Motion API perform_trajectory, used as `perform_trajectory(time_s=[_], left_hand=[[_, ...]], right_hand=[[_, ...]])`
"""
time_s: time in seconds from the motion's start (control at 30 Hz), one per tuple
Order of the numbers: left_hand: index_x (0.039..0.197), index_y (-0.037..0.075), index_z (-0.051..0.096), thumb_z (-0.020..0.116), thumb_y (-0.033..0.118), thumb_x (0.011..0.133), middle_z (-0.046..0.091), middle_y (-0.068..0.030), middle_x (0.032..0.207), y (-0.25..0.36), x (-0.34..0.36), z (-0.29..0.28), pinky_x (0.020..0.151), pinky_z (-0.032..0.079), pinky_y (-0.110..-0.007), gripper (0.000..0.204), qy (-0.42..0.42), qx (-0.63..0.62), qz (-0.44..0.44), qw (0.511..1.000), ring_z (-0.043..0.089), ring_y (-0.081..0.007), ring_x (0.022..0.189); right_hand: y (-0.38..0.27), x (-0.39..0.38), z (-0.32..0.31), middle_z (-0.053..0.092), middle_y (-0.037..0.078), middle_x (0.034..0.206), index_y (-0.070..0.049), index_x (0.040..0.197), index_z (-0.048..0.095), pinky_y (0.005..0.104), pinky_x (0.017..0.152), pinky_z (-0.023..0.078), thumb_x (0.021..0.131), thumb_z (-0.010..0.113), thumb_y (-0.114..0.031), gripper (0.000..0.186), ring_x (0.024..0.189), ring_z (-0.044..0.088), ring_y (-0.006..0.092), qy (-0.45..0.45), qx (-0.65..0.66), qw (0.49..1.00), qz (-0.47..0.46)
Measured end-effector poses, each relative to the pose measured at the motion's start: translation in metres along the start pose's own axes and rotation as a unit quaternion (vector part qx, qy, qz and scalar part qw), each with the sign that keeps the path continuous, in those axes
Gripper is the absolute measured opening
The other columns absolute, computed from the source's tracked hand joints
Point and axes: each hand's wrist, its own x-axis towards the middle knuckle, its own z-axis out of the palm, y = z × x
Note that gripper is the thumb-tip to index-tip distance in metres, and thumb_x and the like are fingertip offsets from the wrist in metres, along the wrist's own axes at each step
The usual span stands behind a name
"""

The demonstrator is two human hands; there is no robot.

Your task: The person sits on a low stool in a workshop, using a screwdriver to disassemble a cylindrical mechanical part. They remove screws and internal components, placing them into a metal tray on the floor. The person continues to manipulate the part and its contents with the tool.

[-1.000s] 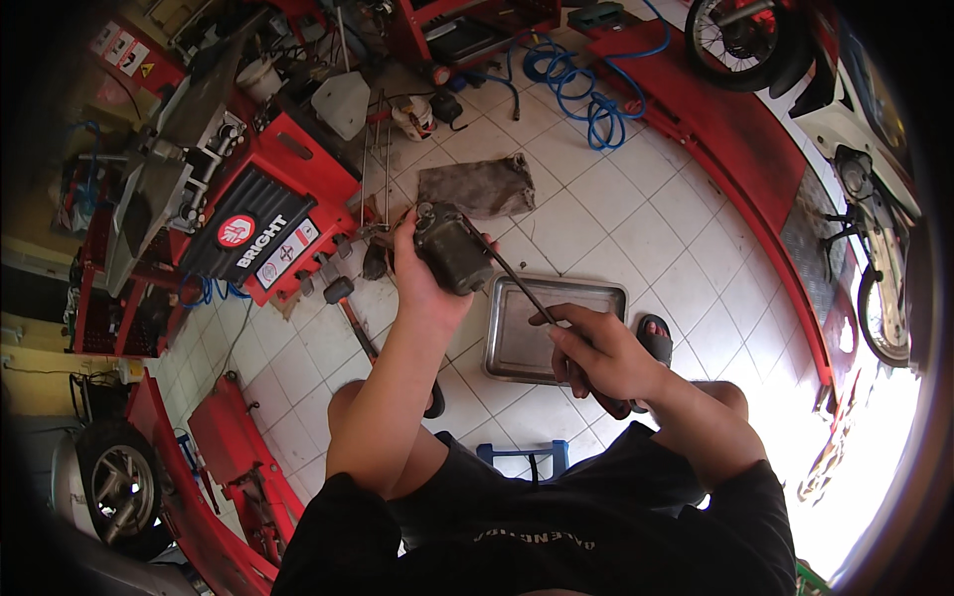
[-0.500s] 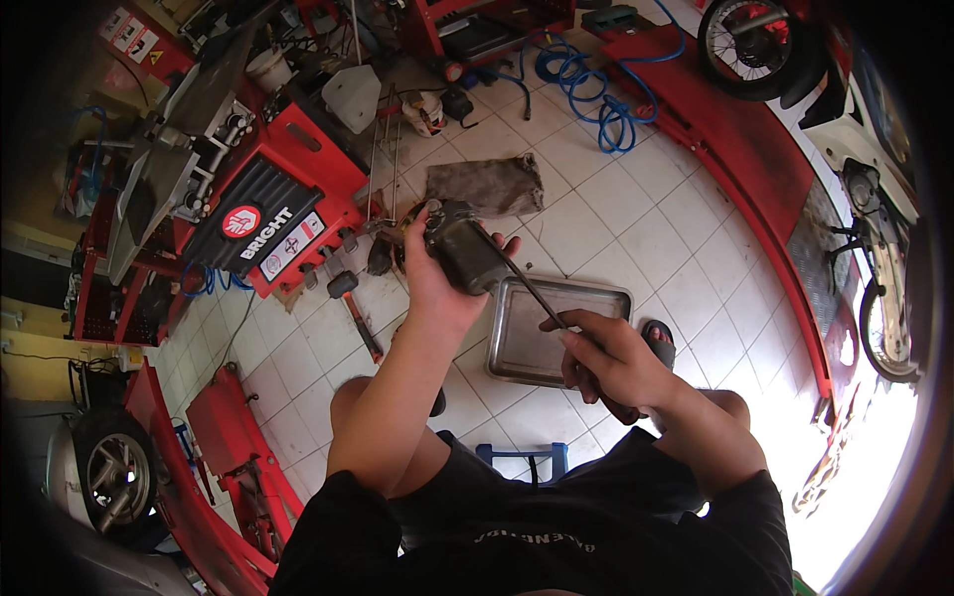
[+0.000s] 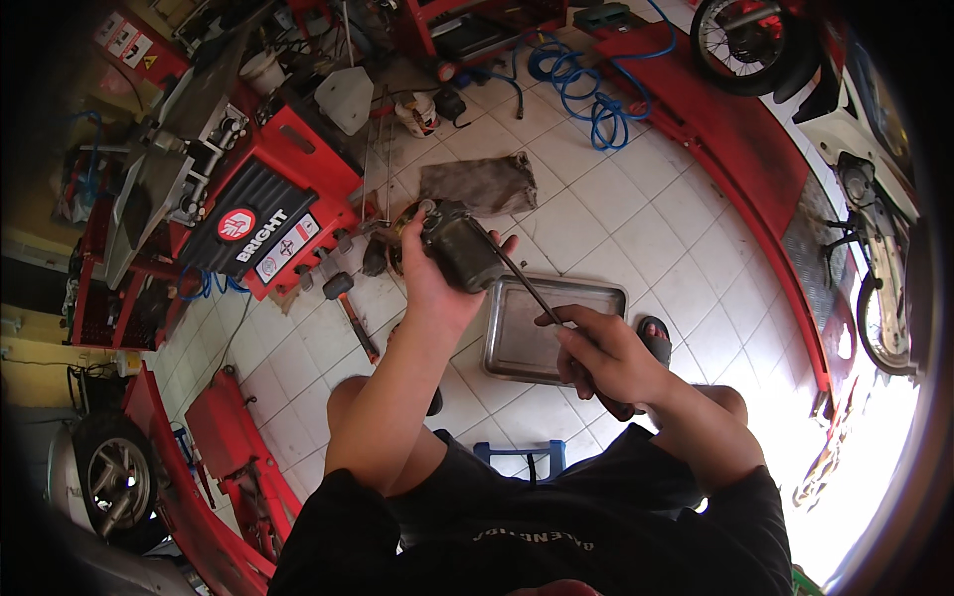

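In my left hand (image 3: 437, 283) rests a dark, rounded cylindrical metal part (image 3: 465, 250), with the palm beneath it and fingers wrapped round its far side. My right hand (image 3: 611, 363) is closed on a long screwdriver-like tool (image 3: 529, 285) with a thin dark shaft; its handle is mostly hidden in the palm. The shaft slants up and left to the part's right side, where I cannot tell exactly what the tip touches. Below the tool, a shallow metal tray (image 3: 519, 333) lies on the tiled floor.
A hammer (image 3: 353, 323) lies left of my arm, beside a red machine (image 3: 313, 159). Beyond the part is a stained grey cloth (image 3: 477, 185). Blue hose (image 3: 596, 89) coils at the back, near a long red ramp (image 3: 735, 169). Motorcycles (image 3: 874, 219) stand at right.
The whole view has shifted very slightly. Both hands keep their hold on the part and the tool, with hardly any movement between them.
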Motion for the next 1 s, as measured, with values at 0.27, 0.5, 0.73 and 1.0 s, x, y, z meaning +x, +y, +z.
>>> perform_trajectory(time_s=[0.27,0.5,0.73,1.0], left_hand=[[0.099,0.006,0.061,0.053,0.046,0.094,0.065,-0.0129,0.088,-0.001,0.001,0.0,0.102,0.049,-0.061,0.04,0.001,0.006,0.005,1.0,0.065,-0.0352,0.087],[0.104,0.009,0.065,0.046,0.044,0.095,0.067,-0.0125,0.091,0.002,-0.005,0.006,0.102,0.05,-0.056,0.041,-0.029,0.016,-0.007,0.999,0.065,-0.0293,0.083],[0.108,0.011,0.062,0.05,0.047,0.095,0.065,-0.0112,0.094,0.001,-0.005,0.002,0.099,0.051,-0.057,0.04,-0.059,0.002,0.012,0.998,0.065,-0.0308,0.087],[0.11,0.011,0.06,0.058,0.046,0.095,0.065,-0.0104,0.092,-0.001,-0.001,-0.005,0.097,0.054,-0.056,0.038,-0.011,0.056,0.038,0.998,0.067,-0.0293,0.088]], right_hand=[[-0.002,0.001,0.0,0.06,0.007,0.067,0.001,0.135,0.051,0.0275,0.049,0.047,0.109,0.041,-0.02,0.035,0.05,0.058,0.0138,-0.029,0.076,0.996,0.024],[-0.005,-0.004,-0.01,0.04,0.001,0.065,0.001,0.137,0.048,0.0265,0.041,0.035,0.108,0.047,-0.027,0.041,0.045,0.038,0.0094,-0.142,0.421,0.89,0.105],[-0.003,0.002,-0.007,0.046,0.002,0.065,0.0,0.134,0.052,0.03,0.044,0.039,0.108,0.044,-0.021,0.034,0.047,0.043,0.0111,-0.11,0.239,0.964,0.041],[0.025,0.011,0.007,0.058,0.012,0.059,-0.001,0.122,0.063,0.0386,0.059,0.049,0.101,0.053,-0.011,0.025,0.054,0.062,0.0263,0.192,-0.289,0.921,-0.178]])
